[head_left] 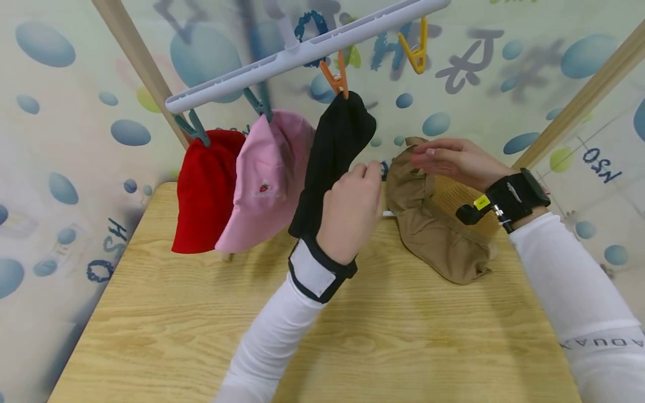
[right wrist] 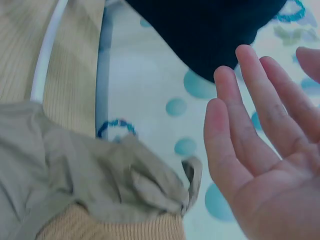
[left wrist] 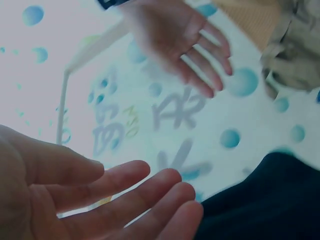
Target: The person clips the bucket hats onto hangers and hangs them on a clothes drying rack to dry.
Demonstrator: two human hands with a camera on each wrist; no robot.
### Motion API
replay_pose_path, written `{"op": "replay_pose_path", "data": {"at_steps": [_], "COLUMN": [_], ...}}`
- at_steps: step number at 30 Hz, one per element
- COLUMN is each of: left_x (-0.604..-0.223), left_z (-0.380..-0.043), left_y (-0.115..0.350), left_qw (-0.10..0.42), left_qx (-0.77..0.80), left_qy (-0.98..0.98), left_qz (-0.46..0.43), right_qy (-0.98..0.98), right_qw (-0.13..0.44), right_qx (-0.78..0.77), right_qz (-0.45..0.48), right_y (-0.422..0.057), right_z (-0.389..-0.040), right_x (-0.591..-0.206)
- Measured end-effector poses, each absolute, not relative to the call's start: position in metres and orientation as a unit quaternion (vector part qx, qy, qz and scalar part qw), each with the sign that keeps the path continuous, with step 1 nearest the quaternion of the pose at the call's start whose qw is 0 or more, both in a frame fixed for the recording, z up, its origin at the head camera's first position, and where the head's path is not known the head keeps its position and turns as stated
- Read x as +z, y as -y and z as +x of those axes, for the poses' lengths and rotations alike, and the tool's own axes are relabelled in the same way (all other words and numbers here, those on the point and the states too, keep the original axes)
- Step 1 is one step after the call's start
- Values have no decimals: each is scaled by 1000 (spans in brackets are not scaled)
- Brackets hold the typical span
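My left hand [head_left: 353, 210] is in front of the black hat [head_left: 330, 162], which hangs from an orange clothespin [head_left: 339, 77]. In the left wrist view its fingers [left wrist: 150, 200] are loosely bent with nothing between them. To the right, my right hand [head_left: 456, 159] is held out with fingers extended, overlapping the top of a tan cloth hat [head_left: 428, 218] in the head view. The right wrist view has those fingers [right wrist: 270, 105] spread and holding nothing, above the folds of the tan hat [right wrist: 145, 180]. A yellow clothespin [head_left: 417, 50] hangs on the rack bar above, with nothing in it.
A red bucket hat [head_left: 206, 193] and a pink bucket hat [head_left: 267, 179] hang on grey-blue clothespins from the white bar [head_left: 302, 53]. A woven straw-coloured part [head_left: 458, 198] shows behind the tan hat. Wooden poles [head_left: 584, 92] flank the wood-grain table [head_left: 201, 336].
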State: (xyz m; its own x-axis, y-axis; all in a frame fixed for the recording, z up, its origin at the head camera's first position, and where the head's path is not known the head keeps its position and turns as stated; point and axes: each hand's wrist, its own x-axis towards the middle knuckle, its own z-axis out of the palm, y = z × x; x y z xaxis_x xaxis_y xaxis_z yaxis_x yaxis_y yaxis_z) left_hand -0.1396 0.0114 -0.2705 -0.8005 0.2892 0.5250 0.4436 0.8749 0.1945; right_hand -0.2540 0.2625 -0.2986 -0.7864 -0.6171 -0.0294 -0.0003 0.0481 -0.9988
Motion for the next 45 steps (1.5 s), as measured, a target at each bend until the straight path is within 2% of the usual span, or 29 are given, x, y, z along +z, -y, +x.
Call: {"op": "replay_pose_path", "data": {"at_steps": [5,13,20,25,38,45], "left_x": [-294,-328,-356,-367,-397,-409], "left_z": [-143,-147,-149,-147,-142,-135], "left_y": [-23,-40,-54,-55,-54,-51], "left_qw": [222,182,174,175,193,159], "left_qx": [-142,-144,-132,-121,-118,-100], "left_qy": [941,944,943,944,939,946], "left_qz": [-211,-235,-251,-252,-259,-263], "right_qy": [-663,-686,-705,-662,-702,-723], "right_qw": [235,202,171,164,100,99], "right_qx": [-673,-656,-650,-704,-705,-682], "right_qz": [-230,-241,-224,-197,-20,47], "right_y": [-280,-304,-326,-344,-381,-392], "right_z": [-245,-222,-205,-198,-186,-184], "right_x": [-300,-299,-301,-309,-339,-350]}}
